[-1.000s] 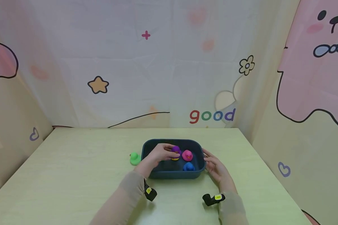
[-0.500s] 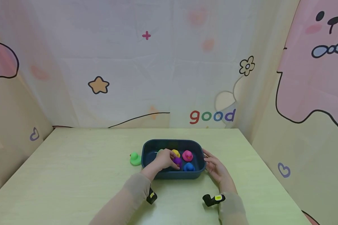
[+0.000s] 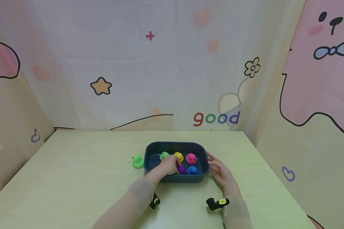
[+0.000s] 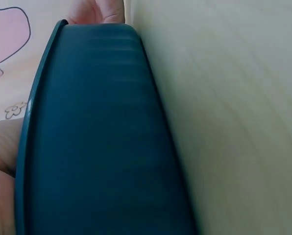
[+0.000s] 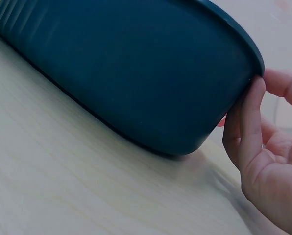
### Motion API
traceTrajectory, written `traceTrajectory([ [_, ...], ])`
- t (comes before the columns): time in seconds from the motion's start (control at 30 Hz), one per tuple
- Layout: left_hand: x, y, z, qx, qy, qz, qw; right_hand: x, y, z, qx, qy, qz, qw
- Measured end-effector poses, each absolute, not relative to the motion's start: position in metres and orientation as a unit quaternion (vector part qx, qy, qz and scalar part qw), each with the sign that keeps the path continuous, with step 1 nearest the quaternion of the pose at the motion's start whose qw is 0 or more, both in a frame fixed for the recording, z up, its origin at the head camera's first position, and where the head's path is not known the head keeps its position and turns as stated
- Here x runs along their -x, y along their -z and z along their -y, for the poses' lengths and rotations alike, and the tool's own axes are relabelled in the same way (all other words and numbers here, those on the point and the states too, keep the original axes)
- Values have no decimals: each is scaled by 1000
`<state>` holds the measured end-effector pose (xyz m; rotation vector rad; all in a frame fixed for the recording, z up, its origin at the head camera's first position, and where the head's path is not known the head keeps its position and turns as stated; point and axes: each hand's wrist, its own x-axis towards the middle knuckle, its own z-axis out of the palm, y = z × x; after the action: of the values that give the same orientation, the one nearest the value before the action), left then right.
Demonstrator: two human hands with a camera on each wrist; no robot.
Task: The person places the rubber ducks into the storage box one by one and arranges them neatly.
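In the head view, a dark blue box (image 3: 177,179) stands on the table. My left hand (image 3: 167,166) reaches over its near rim and pinches a purple toy duck (image 3: 182,170), low inside at the front, beside a blue duck (image 3: 192,170). Behind them sit a yellow duck (image 3: 178,157), a pink duck (image 3: 191,158) and a green duck (image 3: 164,155), partly hidden by that hand. My right hand (image 3: 221,172) rests its extended fingers against the box's right end; the right wrist view shows these fingertips (image 5: 256,90) touching the outer wall.
Another green duck (image 3: 137,161) sits on the table just left of the box. The pale wooden table (image 3: 83,178) meets a patterned cloth backdrop (image 3: 126,70) behind and on both sides. A wrist camera (image 3: 217,203) is strapped to the right arm.
My left hand has carried the purple duck toward the front of the box and lowered it beside the blue one, uncovering the yellow and inner green ducks. The right hand has stayed put.
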<state>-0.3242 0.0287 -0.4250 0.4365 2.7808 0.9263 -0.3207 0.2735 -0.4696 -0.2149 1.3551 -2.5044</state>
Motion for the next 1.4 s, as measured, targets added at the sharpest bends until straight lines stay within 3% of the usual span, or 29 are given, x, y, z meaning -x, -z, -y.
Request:
traceTrajectory([
  [0.33,326,400,18,-197,-394,-890,118,323,470,-273,81,866,-472,142],
  [0.57,339,391,76,-231,-465,-852,61,323,468,-275,77,869,-464,151],
  [0.93,339,416,136,-191,-443,-873,63,320,463,-275,45,862,-485,141],
  [1.4,345,438,150,-212,-427,-872,109,316,462,-271,70,856,-491,148],
])
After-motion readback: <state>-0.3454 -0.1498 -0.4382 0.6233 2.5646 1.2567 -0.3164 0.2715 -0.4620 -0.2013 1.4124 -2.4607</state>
